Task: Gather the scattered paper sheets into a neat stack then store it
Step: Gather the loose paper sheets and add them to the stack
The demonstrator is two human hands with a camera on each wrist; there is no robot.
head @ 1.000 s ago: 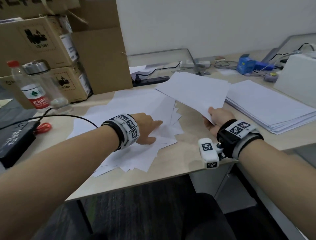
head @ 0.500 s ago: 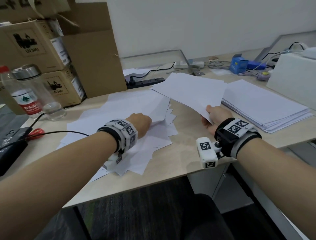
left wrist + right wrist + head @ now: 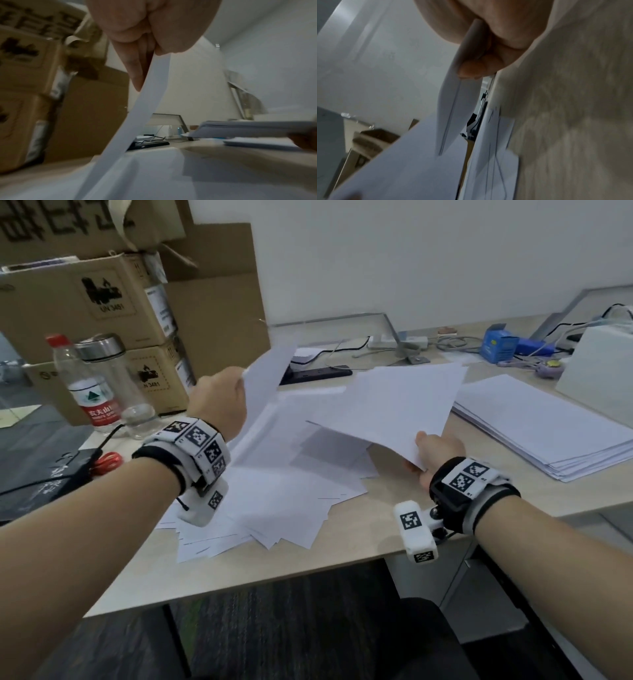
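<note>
Several white sheets (image 3: 274,491) lie scattered on the beige desk (image 3: 308,559) in front of me. My left hand (image 3: 219,402) pinches one sheet (image 3: 265,378) by its near edge and holds it lifted above the pile; the left wrist view shows that sheet (image 3: 137,121) hanging from my fingers (image 3: 137,73). My right hand (image 3: 433,450) grips a thin bundle of sheets (image 3: 400,402) by its near corner, held above the desk. The right wrist view shows the bundle (image 3: 453,108) between thumb and fingers. A neat stack (image 3: 548,422) lies at the right.
Cardboard boxes (image 3: 85,313) stand at the back left, with a plastic bottle (image 3: 85,385) and a glass flask (image 3: 116,381) before them. A black power strip (image 3: 318,373), cables, a blue box (image 3: 498,344) and a white box (image 3: 596,374) sit along the back. A black device (image 3: 41,474) lies left.
My left hand pinched a sheet from the scattered pile and raised it up and away from the desk. The right hand kept holding its bundle in about the same place.
</note>
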